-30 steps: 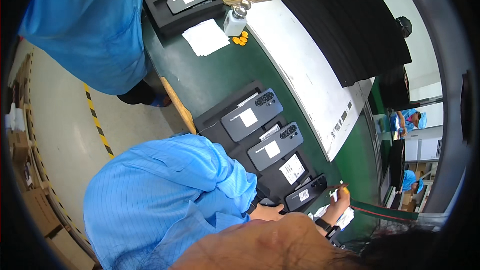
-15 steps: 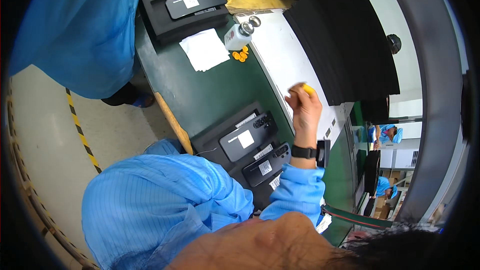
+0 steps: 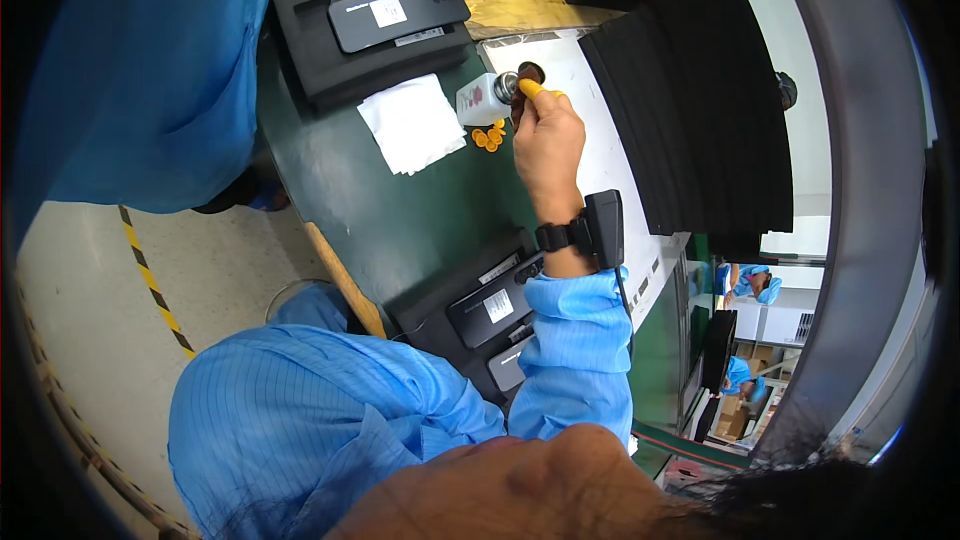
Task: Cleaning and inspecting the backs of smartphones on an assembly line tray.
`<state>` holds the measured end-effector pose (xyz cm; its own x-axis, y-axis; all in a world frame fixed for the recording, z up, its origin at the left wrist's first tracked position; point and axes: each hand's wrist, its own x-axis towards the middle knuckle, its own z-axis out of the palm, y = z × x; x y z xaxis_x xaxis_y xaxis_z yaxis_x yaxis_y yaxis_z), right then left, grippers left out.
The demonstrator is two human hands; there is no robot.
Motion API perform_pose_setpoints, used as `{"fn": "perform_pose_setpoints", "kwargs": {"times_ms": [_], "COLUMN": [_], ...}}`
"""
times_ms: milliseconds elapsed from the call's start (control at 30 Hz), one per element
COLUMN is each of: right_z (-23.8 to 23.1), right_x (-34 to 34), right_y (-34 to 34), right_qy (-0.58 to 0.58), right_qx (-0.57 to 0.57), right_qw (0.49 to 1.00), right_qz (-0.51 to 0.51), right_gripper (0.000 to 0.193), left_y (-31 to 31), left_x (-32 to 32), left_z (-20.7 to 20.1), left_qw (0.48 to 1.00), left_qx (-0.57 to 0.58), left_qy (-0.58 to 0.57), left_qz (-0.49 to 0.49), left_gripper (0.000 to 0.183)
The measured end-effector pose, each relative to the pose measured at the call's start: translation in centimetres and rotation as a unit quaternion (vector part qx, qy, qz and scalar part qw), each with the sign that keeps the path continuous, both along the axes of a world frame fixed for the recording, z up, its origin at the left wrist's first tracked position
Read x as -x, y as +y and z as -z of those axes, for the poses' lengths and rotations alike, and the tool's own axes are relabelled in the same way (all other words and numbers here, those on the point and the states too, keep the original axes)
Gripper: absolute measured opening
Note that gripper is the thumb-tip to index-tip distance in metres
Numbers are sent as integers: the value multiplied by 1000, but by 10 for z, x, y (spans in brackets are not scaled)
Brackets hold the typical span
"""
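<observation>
My right hand reaches across the green bench with its fingers pinched at the metal top of a white dispenser bottle. A yellow finger cot covers one fingertip. The bottle's round metal lid stands open. Something small and brownish shows at my fingertips, but I cannot make out what it is. A black device is strapped round my wrist. Several orange finger cots lie beside the bottle, next to a stack of white wipes. My left hand is out of view.
Dark smartphones rest on a black foam tray near me. Another smartphone lies on a second black tray by a person in a blue smock. A black pleated curtain hangs beyond a white panel.
My right hand has moved left and farther off, from above the white panel to the bottle's top. The view has shifted slightly.
</observation>
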<state>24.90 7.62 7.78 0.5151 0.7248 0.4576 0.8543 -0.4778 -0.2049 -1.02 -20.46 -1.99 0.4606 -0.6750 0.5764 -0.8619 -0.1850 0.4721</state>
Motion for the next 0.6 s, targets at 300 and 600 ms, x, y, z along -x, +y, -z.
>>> {"fn": "perform_pose_setpoints", "kwargs": {"times_ms": [300,600], "right_z": [5,5], "right_x": [7,0], "right_y": [7,7], "right_qy": [-34,-77], "right_qx": [52,38], "right_qw": [998,996], "right_qz": [8,-14], "right_gripper": [18,12], "left_y": [11,10], "left_x": [0,-3], "left_z": [-4,-4], "left_qw": [1000,999], "left_qx": [12,4], "left_qy": [18,33], "left_qz": [-7,-15], "left_gripper": [28,27]}}
